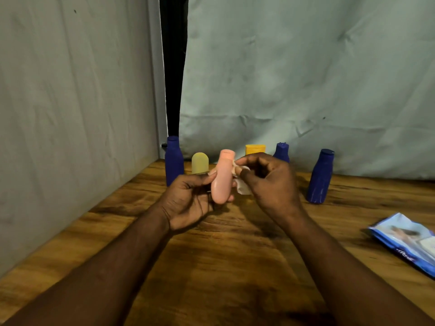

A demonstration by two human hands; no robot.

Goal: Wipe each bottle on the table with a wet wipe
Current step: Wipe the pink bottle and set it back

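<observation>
L hand (188, 198) grips pink bottle (221, 177) around its lower half, held upright above the wooden table (211, 267), cap end up. R hand (268, 182) pinches a white wet wipe (242, 188) against the bottle's right side, near the top. Behind, standing on table: blue bottle (173, 161) at left, pale yellow bottle (200, 164), orange-yellow bottle (255, 149), blue bottle w/ pointed cap (281, 152), another blue bottle (320, 177) at right. Wipes pack (407, 241) lies flat at far right, well apart from the hands.

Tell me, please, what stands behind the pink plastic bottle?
A pale yellow rounded bottle and a yellow-orange bottle stand behind it; the right hand hides the latter's lower body.
</observation>
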